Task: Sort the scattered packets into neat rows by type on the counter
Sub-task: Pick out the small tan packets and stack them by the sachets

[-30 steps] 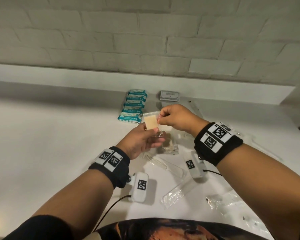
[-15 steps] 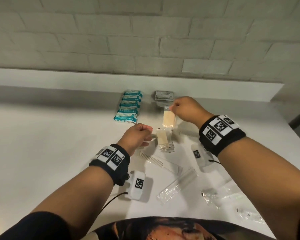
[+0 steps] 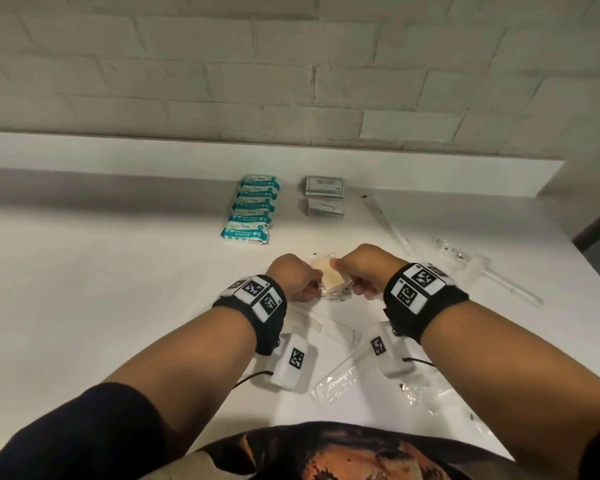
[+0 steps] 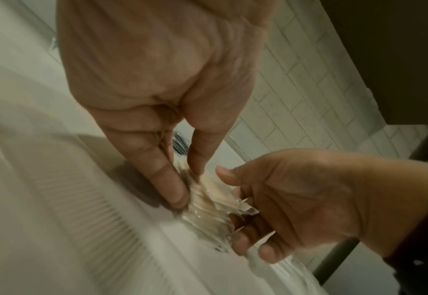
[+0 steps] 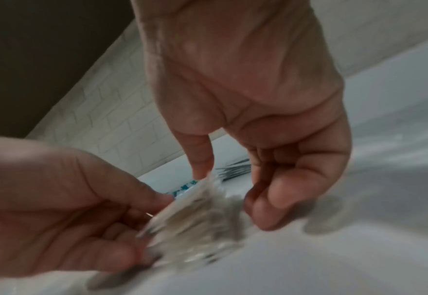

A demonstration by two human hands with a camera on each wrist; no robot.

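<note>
A small stack of clear packets with beige pads (image 3: 330, 281) lies on the white counter (image 3: 118, 289) in front of me. My left hand (image 3: 309, 289) pinches its left side and my right hand (image 3: 347, 283) grips its right side. In the left wrist view the left fingers (image 4: 175, 189) press the beige packets (image 4: 208, 201) while the right hand (image 4: 296, 199) curls under them. The right wrist view is blurred: thumb (image 5: 201, 159) on top of the packets (image 5: 195, 215). Teal wipe packets (image 3: 253, 209) form a row at the back, beside two grey sachets (image 3: 324, 186).
A wrapped comb (image 3: 312, 322) and a long clear packet (image 3: 340, 379) lie under my wrists. Long clear packets (image 3: 499, 282) and crumpled clear wrappers (image 3: 426, 389) are scattered to the right. A raised ledge (image 3: 187, 157) and a brick wall close the back.
Half a second ago my right hand held one beige packet out near the grey sachets. It has come back toward me, and both hands now hold the beige packets together.
</note>
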